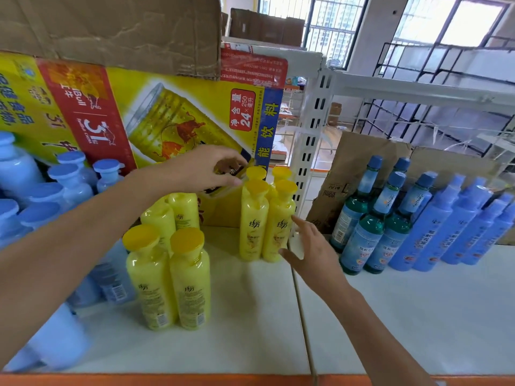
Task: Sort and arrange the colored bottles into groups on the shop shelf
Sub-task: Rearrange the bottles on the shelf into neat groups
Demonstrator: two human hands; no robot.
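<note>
Yellow shampoo bottles stand on the white shelf (250,335) in two clusters: a left cluster (170,277) of several, and a tight block (255,221) further back by the shelf post. My left hand (211,169) hovers just left of that block's rear caps (255,173), fingers and thumb loosely curled with nothing between them. My right hand (312,252) reaches in from the right with straight fingers, its index tip touching the side of the block's front right bottle (278,224). Pale blue bottles (64,179) crowd the far left.
A yellow and red drinks carton (167,107) stands behind the yellow bottles, under a brown box (111,26). Right of the perforated post (309,135) stand green glass bottles (367,227) and blue spray bottles (446,227) before cardboard (362,151). An orange strip (195,380) edges the shelf front.
</note>
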